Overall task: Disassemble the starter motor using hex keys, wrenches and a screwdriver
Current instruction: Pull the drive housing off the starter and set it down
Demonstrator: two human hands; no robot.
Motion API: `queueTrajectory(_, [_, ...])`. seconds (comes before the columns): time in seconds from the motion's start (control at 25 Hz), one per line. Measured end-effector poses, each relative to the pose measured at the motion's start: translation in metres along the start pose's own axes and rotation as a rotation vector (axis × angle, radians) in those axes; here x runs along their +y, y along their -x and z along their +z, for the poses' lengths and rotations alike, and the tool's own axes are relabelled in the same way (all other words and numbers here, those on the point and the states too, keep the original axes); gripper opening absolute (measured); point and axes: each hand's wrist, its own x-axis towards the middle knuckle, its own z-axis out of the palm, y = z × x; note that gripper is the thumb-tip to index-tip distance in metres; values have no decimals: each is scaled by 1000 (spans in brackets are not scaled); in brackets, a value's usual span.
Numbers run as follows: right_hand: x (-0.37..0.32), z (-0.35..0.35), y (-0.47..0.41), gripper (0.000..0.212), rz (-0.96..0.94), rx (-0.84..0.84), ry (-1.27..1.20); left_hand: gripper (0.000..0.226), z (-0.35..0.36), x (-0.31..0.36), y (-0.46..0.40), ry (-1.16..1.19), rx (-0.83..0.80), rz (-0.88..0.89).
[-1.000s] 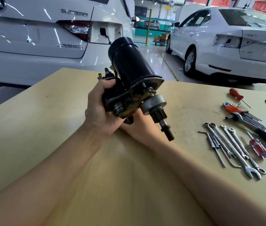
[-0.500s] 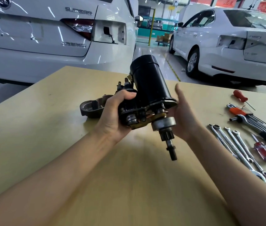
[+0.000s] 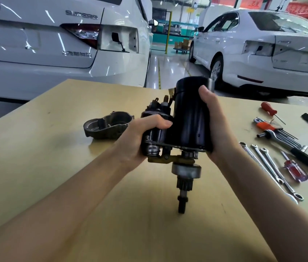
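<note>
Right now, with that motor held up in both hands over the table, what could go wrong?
The starter motor hangs off the table, held only by the left hand and right hand; a slip could drop it. Its exposed pinion shaft points down and would likely strike the wooden table first. The loose end housing lies close beside the left hand and could get knocked.

left forearm (image 3: 58,201) — bare, no sleeve | right forearm (image 3: 263,190) — bare, no watch or rings
</note>
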Motion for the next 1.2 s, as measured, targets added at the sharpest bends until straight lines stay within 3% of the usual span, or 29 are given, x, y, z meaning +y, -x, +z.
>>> queueTrajectory(0.12, [-23, -1, 4, 74, -360, -11, 82, 19, 4, 9, 5, -144, -48, 290])
queueTrajectory(0.2, [-28, -9, 11, 55, -598, -62, 168, 31, 8, 10, 7, -260, -51, 451])
queueTrajectory(0.28, [-30, -10, 20, 36, -673, -111, 179, 37, 8, 8, 6, -392, -55, 535])
queueTrajectory(0.64, [-5, -20, 20, 61, -741, -74, 542, 49, -22, -17, -10, -673, 72, 556])
queueTrajectory(0.84, [20, -17, 26, 75, -774, -28, 759, 56, -36, -36, -13, -755, 83, 454])
queueTrajectory(1.2, [43, -17, 21, 81, -777, -39, 782, 84, -56, -35, -11, -1120, 32, 400])
